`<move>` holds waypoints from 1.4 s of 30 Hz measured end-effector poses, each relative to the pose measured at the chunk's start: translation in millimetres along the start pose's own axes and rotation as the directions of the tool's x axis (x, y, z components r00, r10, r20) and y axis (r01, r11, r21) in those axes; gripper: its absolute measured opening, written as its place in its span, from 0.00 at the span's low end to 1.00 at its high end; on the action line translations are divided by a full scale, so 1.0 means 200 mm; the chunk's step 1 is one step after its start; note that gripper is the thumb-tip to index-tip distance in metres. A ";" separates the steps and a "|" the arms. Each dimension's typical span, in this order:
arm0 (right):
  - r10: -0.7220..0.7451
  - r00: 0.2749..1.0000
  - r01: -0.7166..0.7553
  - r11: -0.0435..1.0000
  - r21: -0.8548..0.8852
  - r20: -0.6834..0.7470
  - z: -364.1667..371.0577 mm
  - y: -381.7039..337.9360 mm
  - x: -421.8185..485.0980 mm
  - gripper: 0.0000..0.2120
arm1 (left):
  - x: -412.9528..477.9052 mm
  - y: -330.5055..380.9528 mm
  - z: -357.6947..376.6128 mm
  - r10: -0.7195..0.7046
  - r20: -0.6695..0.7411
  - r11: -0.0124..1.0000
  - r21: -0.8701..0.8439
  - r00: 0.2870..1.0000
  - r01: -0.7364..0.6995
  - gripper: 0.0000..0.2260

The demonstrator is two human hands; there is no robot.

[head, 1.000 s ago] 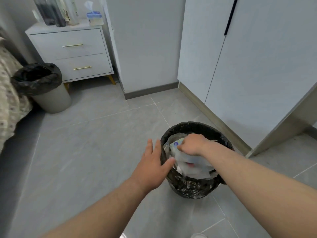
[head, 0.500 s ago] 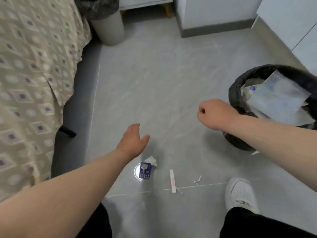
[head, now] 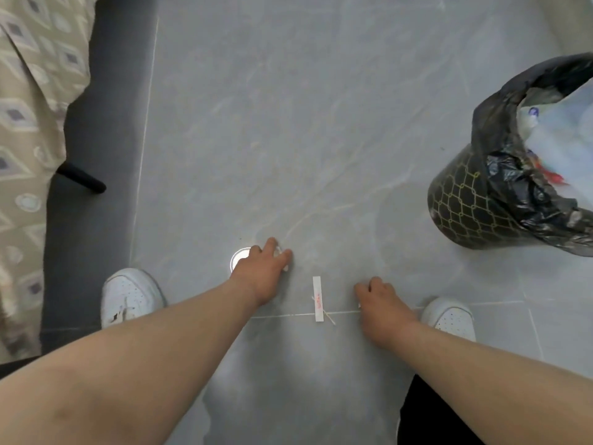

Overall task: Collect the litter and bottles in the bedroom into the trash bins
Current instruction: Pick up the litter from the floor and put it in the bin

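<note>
While both hands [head: 264, 271] [head: 378, 298] curl onto floor litter, grip unclear, the toothpick [head: 327, 315] beside the paper sleeve [head: 317, 298] risks being missed.

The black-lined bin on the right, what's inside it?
The bin holds pale crumpled plastic wrapping, a bottle top with a blue mark and something red. Whatever lies deeper is covered, and the frame edge cuts off its far side.

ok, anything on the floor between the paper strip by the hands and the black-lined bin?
Nothing visible. The paper strip lies between the left hand and right hand. From there to the trash bin at upper right, only bare floor tile shows.
</note>
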State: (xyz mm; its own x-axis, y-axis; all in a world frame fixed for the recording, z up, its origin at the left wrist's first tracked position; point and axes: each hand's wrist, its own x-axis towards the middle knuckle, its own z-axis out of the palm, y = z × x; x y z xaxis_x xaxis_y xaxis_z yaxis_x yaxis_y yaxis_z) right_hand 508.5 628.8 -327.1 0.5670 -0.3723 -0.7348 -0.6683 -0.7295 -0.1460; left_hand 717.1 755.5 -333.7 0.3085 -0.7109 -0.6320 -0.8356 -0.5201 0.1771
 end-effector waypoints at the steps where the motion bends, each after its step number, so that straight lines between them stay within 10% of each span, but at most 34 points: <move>1: -0.020 1.000 0.020 1.000 -0.012 -0.004 0.01 0.00 0.01 0.17 | 0.00 -0.01 0.01 0.009 -0.008 1.000 0.005 1.000 -0.009 0.24; 9: -0.009 0.999 0.016 0.990 0.143 -0.051 -0.03 -0.05 0.05 0.04 | 0.02 -0.07 0.06 -0.043 0.031 0.998 -0.048 0.999 0.044 0.16; 42: 0.201 0.979 -0.176 0.895 0.409 -0.018 0.05 -0.36 0.12 0.09 | 0.09 -0.13 0.09 -0.063 0.056 0.977 -0.202 0.996 0.073 0.11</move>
State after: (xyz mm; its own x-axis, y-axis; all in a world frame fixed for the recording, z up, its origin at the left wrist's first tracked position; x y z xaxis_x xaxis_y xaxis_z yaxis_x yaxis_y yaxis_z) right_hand 565.7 677.7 -340.6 0.4295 -0.5218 -0.7370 -0.8953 -0.3528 -0.2719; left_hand 735.3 764.3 -363.8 0.3344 -0.6492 -0.6832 -0.7018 -0.6554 0.2792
